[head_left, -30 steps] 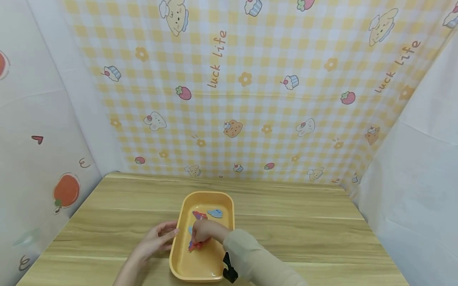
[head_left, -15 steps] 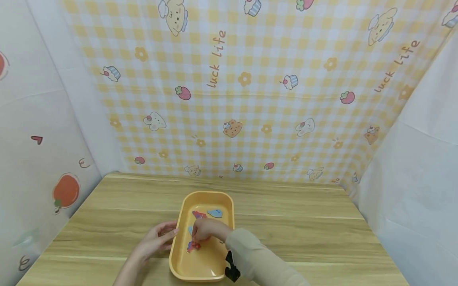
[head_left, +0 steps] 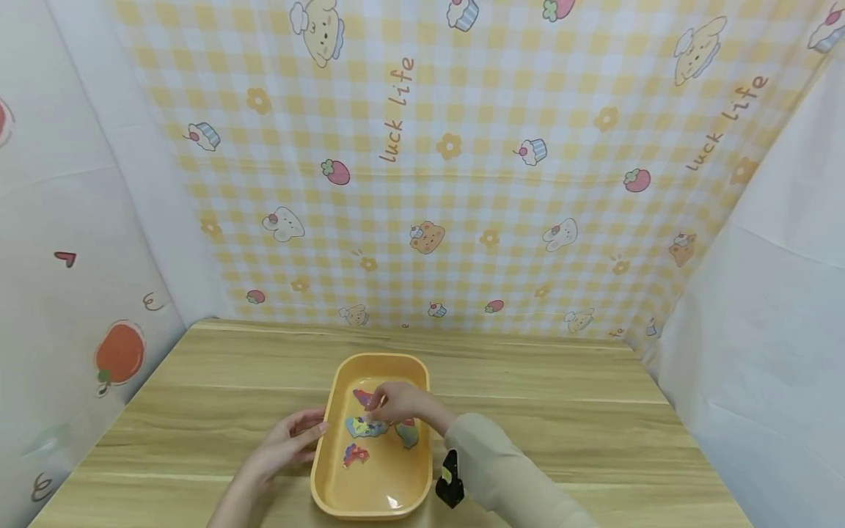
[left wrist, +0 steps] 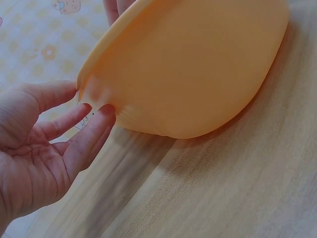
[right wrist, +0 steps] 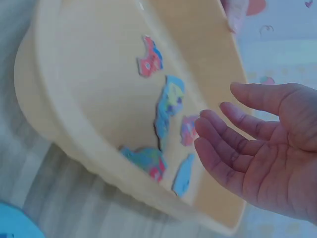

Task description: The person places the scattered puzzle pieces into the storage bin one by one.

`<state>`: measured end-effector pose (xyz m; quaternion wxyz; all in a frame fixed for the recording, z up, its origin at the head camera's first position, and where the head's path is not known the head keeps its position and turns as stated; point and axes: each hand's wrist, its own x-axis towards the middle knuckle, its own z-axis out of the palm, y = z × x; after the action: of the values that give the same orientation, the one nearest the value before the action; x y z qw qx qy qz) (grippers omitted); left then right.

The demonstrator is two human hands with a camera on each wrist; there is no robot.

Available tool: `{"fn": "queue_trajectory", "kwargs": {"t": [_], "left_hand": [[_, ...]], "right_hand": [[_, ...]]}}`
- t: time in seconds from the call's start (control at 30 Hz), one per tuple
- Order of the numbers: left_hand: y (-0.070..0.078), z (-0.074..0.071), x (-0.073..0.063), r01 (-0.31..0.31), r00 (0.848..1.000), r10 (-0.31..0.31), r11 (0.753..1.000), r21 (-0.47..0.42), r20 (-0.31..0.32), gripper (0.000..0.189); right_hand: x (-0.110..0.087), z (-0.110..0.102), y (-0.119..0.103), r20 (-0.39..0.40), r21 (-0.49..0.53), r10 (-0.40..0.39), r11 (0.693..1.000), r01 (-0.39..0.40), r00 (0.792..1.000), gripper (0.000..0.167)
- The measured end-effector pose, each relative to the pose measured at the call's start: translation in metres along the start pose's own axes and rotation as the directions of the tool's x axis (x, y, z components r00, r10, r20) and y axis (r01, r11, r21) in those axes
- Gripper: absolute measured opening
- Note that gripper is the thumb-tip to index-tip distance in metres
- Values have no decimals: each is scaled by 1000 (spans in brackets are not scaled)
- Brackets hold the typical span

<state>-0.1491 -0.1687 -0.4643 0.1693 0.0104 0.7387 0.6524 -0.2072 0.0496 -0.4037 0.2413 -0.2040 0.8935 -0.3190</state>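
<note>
Item: yellow tray (head_left: 370, 491), on the wooden table (head_left: 581, 433). Left hand (head_left: 289, 442): fingers apart, tips against the outer wall; light bracing seemed best. Right hand (head_left: 401, 402): over the tray, fingers bent slightly, thumb apart, pinching nothing. Contents: red piece (head_left: 355, 455), blue-and-yellow piece (head_left: 359, 427), three others; thin, likely easiest lifted singly by an edge. Obstruction: right hand hid the far blue piece (right wrist: 184, 176) from above. Also: pale sleeve (head_left: 502, 466), checked backdrop (head_left: 488, 191).
</note>
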Motion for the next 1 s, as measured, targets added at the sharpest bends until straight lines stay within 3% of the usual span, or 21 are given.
{"fn": "queue_trajectory", "kwargs": {"t": [0.17, 0.3, 1.0], "left_hand": [[0, 0, 0, 2, 1000, -2, 1000, -1, 2, 63], [-1, -1, -1, 4, 1000, -4, 1000, 1, 4, 64], [1, -1, -2, 20, 1000, -19, 999, 29, -7, 63]], "right_hand": [[-5, -20, 9, -2, 75, -87, 993, 86, 996, 15], [-11, -36, 16, -17, 76, -97, 992, 98, 995, 19], [-35, -65, 62, -85, 187, -5, 982, 21, 996, 20]]}}
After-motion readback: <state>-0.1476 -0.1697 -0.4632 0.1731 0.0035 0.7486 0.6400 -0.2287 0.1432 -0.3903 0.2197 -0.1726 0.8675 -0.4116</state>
